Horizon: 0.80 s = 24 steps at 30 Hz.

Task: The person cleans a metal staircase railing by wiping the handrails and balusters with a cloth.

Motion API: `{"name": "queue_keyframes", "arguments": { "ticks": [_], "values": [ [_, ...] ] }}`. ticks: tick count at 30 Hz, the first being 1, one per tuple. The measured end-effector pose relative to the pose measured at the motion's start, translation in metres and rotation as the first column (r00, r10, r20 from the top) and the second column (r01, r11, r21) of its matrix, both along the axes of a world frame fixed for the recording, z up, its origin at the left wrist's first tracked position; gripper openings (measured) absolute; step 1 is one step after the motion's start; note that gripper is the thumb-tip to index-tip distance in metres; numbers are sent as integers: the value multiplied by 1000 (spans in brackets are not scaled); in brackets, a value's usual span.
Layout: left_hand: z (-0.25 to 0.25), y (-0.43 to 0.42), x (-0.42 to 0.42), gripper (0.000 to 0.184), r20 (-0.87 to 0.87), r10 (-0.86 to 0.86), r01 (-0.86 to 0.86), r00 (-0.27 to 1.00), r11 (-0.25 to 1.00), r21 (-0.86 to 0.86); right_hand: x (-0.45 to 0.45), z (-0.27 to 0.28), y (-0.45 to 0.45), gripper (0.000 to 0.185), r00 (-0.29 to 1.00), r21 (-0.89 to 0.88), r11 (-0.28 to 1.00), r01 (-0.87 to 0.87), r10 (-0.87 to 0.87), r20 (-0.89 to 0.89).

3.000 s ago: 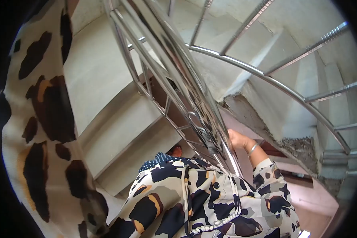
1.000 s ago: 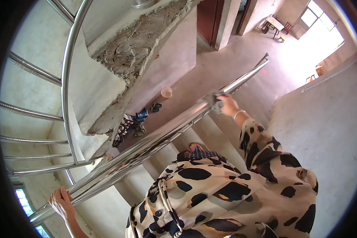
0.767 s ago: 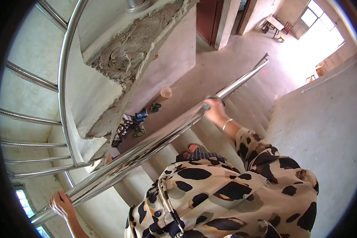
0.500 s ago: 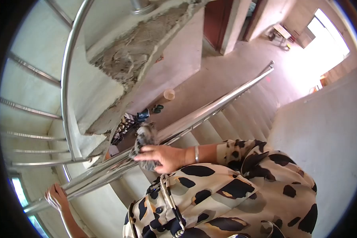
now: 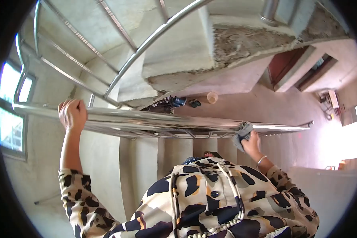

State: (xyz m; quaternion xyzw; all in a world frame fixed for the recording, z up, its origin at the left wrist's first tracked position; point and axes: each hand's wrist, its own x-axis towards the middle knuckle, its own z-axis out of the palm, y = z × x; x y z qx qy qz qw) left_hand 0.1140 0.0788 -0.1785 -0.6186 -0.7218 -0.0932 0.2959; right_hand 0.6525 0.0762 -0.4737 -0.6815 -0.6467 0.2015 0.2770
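Head view: right hand (image 5: 251, 142), grip clamped on a grey rag (image 5: 241, 132), has moved to three o'clock, apparently wiping farther along the steel handrail (image 5: 166, 119); left hand (image 5: 73, 113) clasps it at nine.

The left hand (image 5: 72, 114) grips the handrail (image 5: 158, 119); the right hand (image 5: 252, 143) holds a grey cloth (image 5: 240, 135), seemingly against it.

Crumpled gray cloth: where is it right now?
Head view, right of centre: the crumpled gray cloth is in the person's right hand, against the shiny silver metal handrail.
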Motion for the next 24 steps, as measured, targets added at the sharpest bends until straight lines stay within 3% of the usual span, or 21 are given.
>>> {"name": "queue_keyframes", "arguments": {
  "ticks": [1, 4, 6, 7, 8, 9, 10, 11, 12, 13, 14, 16, 17, 18, 20, 21, 22, 24],
  "values": [
    [-2, 1, -2, 23, 1, 5, -5, 1000, 1000, 15, -24, 0, -2, 52, 994, 77, 995, 60, -53, -93],
    [-9, 2, -5, 19, 12, -28, 26, 1000, 991, 130, -96, 67, -5, 48, 934, 260, 945, -198, 262, -242],
    [-18, 3, 13, 15, 116, -77, 49, 990, 973, 227, -129, 97, -2, 49, 888, 304, 910, -283, 369, -276],
    [-22, -1, 30, 8, 226, -162, 109, 960, 967, 231, -142, 109, 2, 50, 840, 277, 899, -340, 423, -339],
    [-25, -10, 54, 23, 552, -246, 202, 797, 969, 141, -154, 123, 6, 50, 834, 289, 888, -356, 442, -329],
    [-45, -15, 70, 50, 627, -482, 448, 612, 865, 227, -168, 139, 10, 54, 692, 248, 835, -490, 546, -472],
    [-38, -31, 101, 78, 708, -506, 607, 493, 783, 136, -180, 153, 11, 58, 516, 224, 753, -618, 604, -607],
    [-50, -39, 122, 95, 632, -606, 721, 484, 685, 104, -190, 166, 10, 58, 502, 229, 736, -638, 622, -601],
    [-53, -47, 145, 102, 722, -589, 760, 363, 635, 136, -202, 180, 9, 63, 300, 237, 700, -673, 551, -779],
    [-62, -52, 162, 98, 700, -612, 724, 368, 661, 197, -215, 192, 9, 68, 81, 253, 658, -709, 432, -898],
    [-75, -52, 170, 94, 673, -637, 686, 376, 679, 260, -218, 200, 10, 75, 24, 277, 610, -742, 438, -899],
    [-95, -45, 165, 82, 742, -594, 624, 311, 716, 312, -206, 210, 13, 69, 40, 216, 542, -812, 421, -906],
    [-96, -40, 163, 75, 736, -613, 637, 287, 696, 331, -195, 216, 13, 65, 196, 176, 605, -776, 498, -844],
    [-92, -44, 158, 72, 687, -599, 645, 411, 724, 244, -183, 219, 14, 61, 351, 152, 668, -728, 554, -755],
    [-87, -43, 148, 63, 536, -639, 653, 551, 731, 200, -161, 185, 30, 48, 627, 141, 871, -471, 442, -642],
    [-85, -41, 139, 58, 503, -637, 634, 585, 745, 207, -150, 158, 45, 42, 734, 173, 862, -477, 498, -461],
    [-77, -37, 126, 54, 466, -631, 613, 621, 761, 214, -144, 138, 58, 38, 807, 209, 847, -489, 530, -261],
    [-62, -29, 79, 49, 332, -545, 469, 770, 836, 284, -141, 107, 65, 35, 796, 86, 805, -587, 594, -119]
  ]
}}
